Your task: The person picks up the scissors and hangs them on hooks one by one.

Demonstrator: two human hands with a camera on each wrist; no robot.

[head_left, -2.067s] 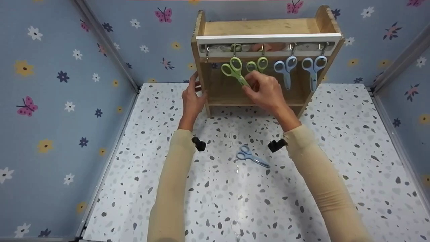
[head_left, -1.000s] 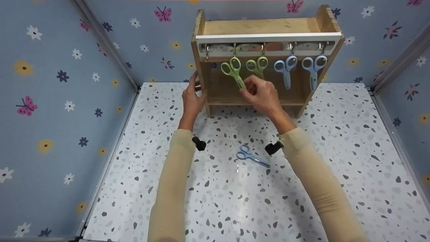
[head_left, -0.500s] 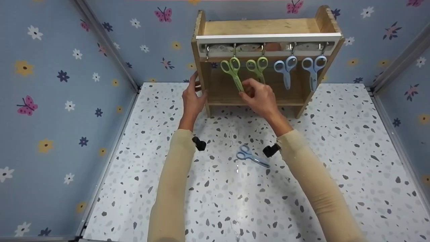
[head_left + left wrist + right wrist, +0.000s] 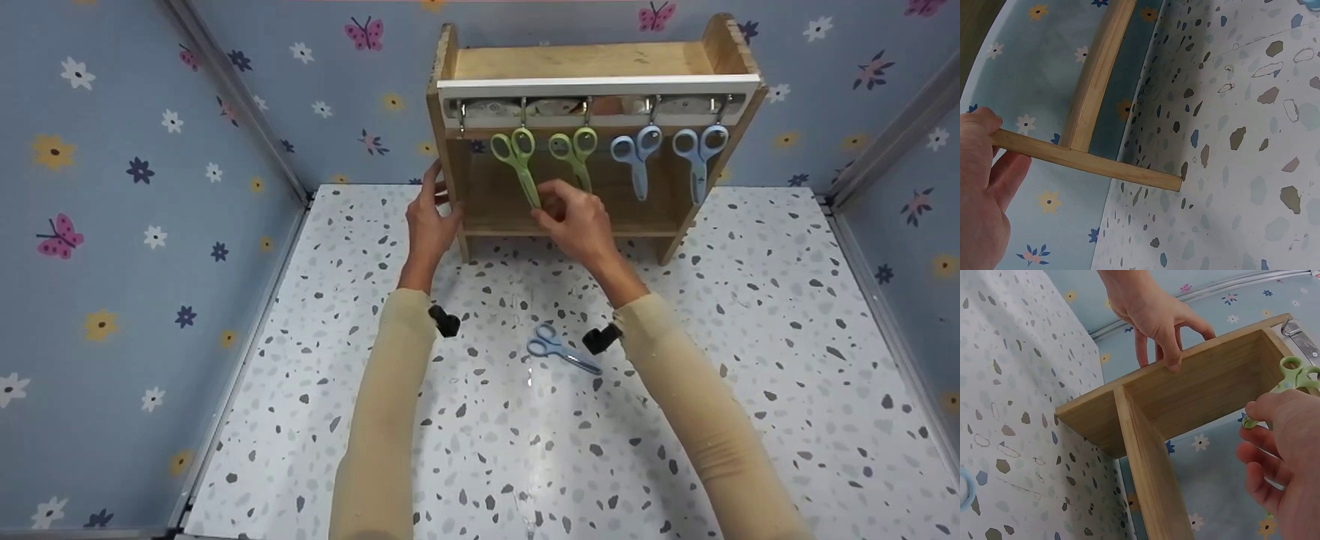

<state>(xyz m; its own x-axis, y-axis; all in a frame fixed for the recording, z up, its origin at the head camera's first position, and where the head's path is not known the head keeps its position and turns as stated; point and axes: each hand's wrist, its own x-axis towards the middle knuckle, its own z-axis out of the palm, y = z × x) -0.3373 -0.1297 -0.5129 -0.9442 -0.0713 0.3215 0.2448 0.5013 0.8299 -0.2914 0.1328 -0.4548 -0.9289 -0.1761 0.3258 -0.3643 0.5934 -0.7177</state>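
A small wooden shelf (image 4: 495, 217) stands at the back wall, with a hook rail (image 4: 600, 84) across its upper front. My left hand (image 4: 430, 225) grips its left side panel (image 4: 1089, 160), thumb on one face and fingers on the other. Green scissors (image 4: 516, 159) hang by one handle ring from the second hook from the left. My right hand (image 4: 583, 226) pinches their blade end between thumb and forefinger, as the right wrist view shows. Just to the right hangs a second pair of green scissors (image 4: 574, 154), its lower end near my right knuckles.
Two pairs of blue scissors, one pair (image 4: 637, 157) and another pair (image 4: 700, 157), hang on the right hooks. The leftmost hook (image 4: 461, 120) bears nothing. Further blue scissors (image 4: 562, 349) lie on the speckled table (image 4: 465, 450) between my forearms. Patterned walls (image 4: 112, 247) enclose the table.
My right hand has moved slightly down and left, bringing the blade end of the green scissors with it, so they hang more steeply. My left hand has stayed on the shelf's side.
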